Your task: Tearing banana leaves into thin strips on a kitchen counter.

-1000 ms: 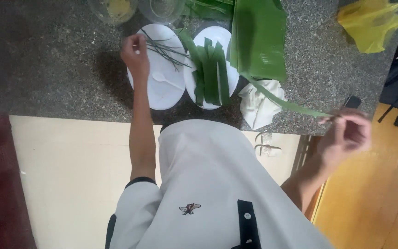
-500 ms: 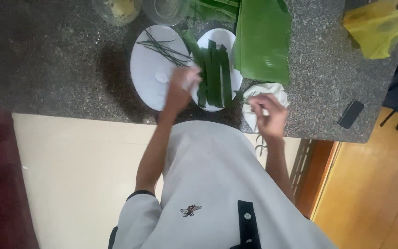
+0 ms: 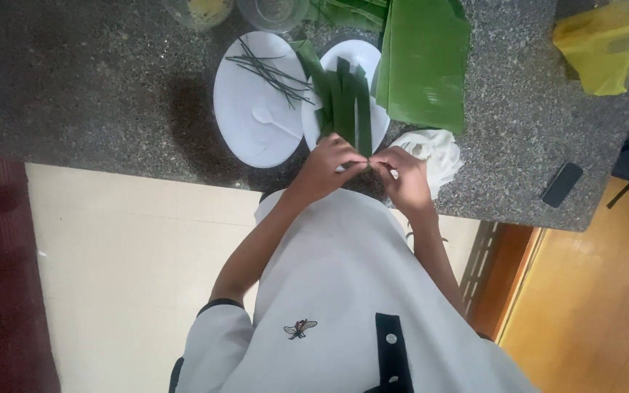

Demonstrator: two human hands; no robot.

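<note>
Change: both hands, apart a second ago, now meet at the near edge of the counter [image 3: 74, 94].
Left hand [image 3: 329, 166]: fingers pinch the near end of a leaf strip [image 3: 363, 120].
Right hand [image 3: 405, 178]: pinches the same end, touching the left.
Meaning: work on the strip looks just begun.
Plates [image 3: 252, 138]: two, white, side by side.
Strips: about four on the right plate.
Thin stems [image 3: 271, 71]: a small bundle on the left plate.
Big leaf [image 3: 424, 62]: one, far right.
Cloth [image 3: 438, 153]: one.
Phone [image 3: 562, 184]: one.
</note>
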